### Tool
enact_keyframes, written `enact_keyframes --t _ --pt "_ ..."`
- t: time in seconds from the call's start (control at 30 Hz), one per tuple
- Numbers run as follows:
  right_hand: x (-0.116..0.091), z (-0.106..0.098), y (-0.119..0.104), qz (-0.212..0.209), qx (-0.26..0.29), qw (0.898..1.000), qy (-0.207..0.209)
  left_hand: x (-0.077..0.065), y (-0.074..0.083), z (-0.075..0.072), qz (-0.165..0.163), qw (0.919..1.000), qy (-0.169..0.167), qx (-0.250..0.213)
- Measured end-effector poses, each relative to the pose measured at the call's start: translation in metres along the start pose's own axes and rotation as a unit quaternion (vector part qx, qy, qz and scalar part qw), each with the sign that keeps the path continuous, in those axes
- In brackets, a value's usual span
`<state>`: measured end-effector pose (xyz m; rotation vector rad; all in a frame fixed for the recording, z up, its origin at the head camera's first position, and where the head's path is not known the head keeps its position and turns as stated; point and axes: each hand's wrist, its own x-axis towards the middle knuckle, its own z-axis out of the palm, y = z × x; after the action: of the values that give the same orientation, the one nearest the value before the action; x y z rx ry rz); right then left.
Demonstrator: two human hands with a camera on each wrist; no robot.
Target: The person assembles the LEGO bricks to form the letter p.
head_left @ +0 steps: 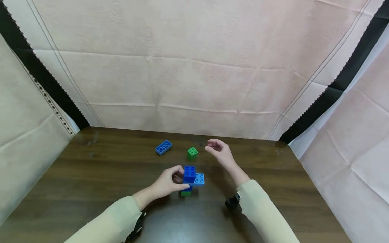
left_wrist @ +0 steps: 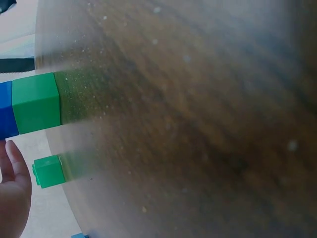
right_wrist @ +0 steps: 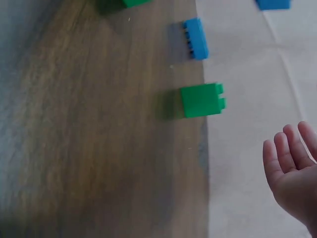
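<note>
My left hand (head_left: 165, 184) holds a small brick stack from its left side, thumb in front and fingers behind. The stack has a green brick (head_left: 186, 194) at the bottom, blue above it, a lighter blue brick (head_left: 199, 179) jutting right, and a darker blue brick (head_left: 189, 174) on top. In the left wrist view, the bottom green brick (left_wrist: 37, 103) shows beside my left fingers (left_wrist: 19, 163). My right hand (head_left: 223, 155) hovers with relaxed fingers, holding nothing. Nearest to it stands a loose green brick (head_left: 192, 153), apart from the hand in the right wrist view too.
A loose, longer blue brick (head_left: 163, 147) lies behind the stack to the left, near the far edge of the brown wooden table (head_left: 121, 165). Pale cloth walls (head_left: 182, 84) with black trim enclose the table at the back and sides.
</note>
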<state>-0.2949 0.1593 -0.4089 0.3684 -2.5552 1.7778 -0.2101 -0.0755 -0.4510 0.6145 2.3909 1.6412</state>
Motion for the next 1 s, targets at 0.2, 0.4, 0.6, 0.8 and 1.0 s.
enact_keyframes --t 0.2,0.4,0.6,0.8,1.0 --pt "0.016 0.017 0.021 0.046 -0.015 0.999 0.005 0.000 0.000 0.001 -0.003 1.0000 0.002 0.000" --pt "0.025 0.031 0.033 0.076 -0.041 0.996 -0.006 0.001 0.001 0.001 -0.004 1.0000 0.002 0.004" --pt "0.027 0.040 0.043 0.079 -0.065 0.995 -0.013 -0.001 0.002 0.000 -0.007 1.0000 0.003 0.006" --pt "0.030 0.049 0.049 0.076 -0.075 0.994 -0.016 -0.002 0.003 0.000 -0.012 0.9999 0.004 0.001" --pt "0.030 0.054 0.045 0.074 -0.100 0.992 -0.038 -0.001 0.004 0.000 -0.004 1.0000 0.006 -0.005"
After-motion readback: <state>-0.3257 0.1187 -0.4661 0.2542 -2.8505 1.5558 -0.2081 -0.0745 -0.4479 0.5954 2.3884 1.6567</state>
